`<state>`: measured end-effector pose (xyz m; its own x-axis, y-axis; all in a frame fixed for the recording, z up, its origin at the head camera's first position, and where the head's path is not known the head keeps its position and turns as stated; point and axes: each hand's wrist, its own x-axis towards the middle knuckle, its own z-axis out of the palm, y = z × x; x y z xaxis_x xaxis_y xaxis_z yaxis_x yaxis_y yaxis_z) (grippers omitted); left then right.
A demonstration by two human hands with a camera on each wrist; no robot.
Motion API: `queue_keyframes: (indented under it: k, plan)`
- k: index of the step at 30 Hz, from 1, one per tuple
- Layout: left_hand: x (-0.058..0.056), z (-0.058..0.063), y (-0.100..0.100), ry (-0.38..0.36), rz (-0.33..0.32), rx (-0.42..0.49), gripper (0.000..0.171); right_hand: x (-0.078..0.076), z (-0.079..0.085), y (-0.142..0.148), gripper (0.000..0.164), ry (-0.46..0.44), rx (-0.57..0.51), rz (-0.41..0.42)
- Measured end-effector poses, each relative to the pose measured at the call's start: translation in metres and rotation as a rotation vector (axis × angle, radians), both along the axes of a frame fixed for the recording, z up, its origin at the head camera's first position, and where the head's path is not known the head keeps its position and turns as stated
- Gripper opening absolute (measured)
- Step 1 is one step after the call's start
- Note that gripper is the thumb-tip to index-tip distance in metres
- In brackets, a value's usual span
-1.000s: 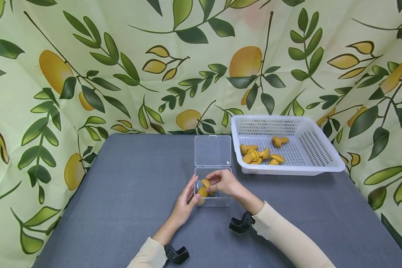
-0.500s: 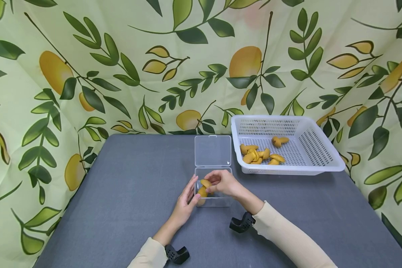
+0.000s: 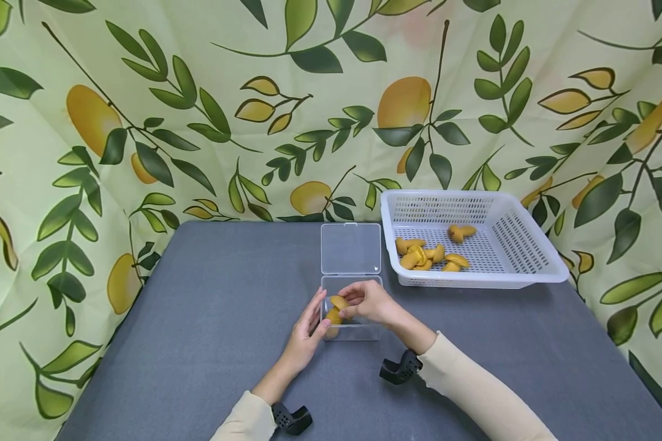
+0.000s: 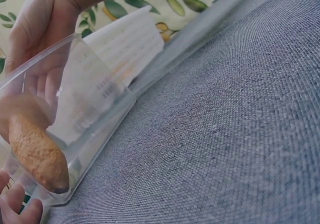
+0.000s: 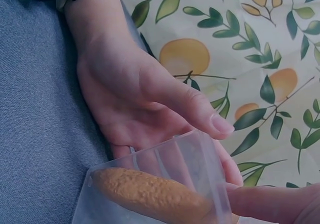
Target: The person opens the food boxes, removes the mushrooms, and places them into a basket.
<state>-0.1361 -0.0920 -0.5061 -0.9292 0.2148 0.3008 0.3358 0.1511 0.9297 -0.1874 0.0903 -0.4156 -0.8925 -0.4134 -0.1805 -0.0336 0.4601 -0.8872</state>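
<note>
A clear plastic box (image 3: pixel 364 332) stands on the table with its hinged lid (image 3: pixel 350 248) folded back flat. My left hand (image 3: pixel 300 344) holds the box's left side, its fingers along the outside and the thumb at the front left corner. Over the box, my right hand (image 3: pixel 371 303) pinches a yellow-brown mushroom (image 3: pixel 339 301) between thumb and fingers. Beneath it another mushroom (image 3: pixel 333 316) leans at the left side inside the box. Through the clear wall, a mushroom (image 4: pixel 37 154) shows in the left wrist view and a mushroom (image 5: pixel 150 190) in the right wrist view.
A white slotted basket (image 3: pixel 535 245) stands at the back right, with several mushrooms (image 3: pixel 416 254) mostly in its left part. Grey cloth (image 3: pixel 226 294) covers the table. Behind hangs a leaf-and-fruit patterned curtain (image 3: pixel 331 92). Black cameras (image 3: pixel 399 367) are strapped to both wrists.
Both hands, the box and the mushrooms stay practically where they were; only a very slight shift of the right wrist shows.
</note>
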Motion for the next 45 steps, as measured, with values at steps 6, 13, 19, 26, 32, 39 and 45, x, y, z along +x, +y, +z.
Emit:
queue_keyframes:
  k: [6,13,19,26,32,39,45]
  plan:
    - [0.000,0.000,0.000,-0.007,0.002,-0.009,0.055,-0.001,0.003,0.001,0.036,0.010,0.003,-0.018]
    - [0.000,-0.001,0.000,-0.019,-0.002,-0.013,0.055,-0.001,0.008,0.004,0.038,0.011,0.016,-0.022]
    - [0.000,-0.001,0.000,-0.008,-0.007,-0.021,0.055,0.000,0.014,0.009,0.039,0.013,-0.021,-0.015]
    - [0.000,-0.001,-0.001,0.009,-0.005,-0.011,0.055,0.000,0.020,0.012,0.038,0.001,-0.048,0.003]
    - [0.000,-0.001,-0.001,0.007,-0.001,0.009,0.054,0.000,0.023,0.014,0.040,-0.017,-0.045,-0.002]
    - [0.000,-0.002,-0.001,0.004,0.003,-0.002,0.055,-0.002,0.027,0.017,0.041,-0.026,-0.066,-0.008]
    - [0.000,-0.001,-0.001,-0.010,-0.004,-0.004,0.055,-0.001,0.033,0.020,0.042,-0.034,-0.062,-0.031]
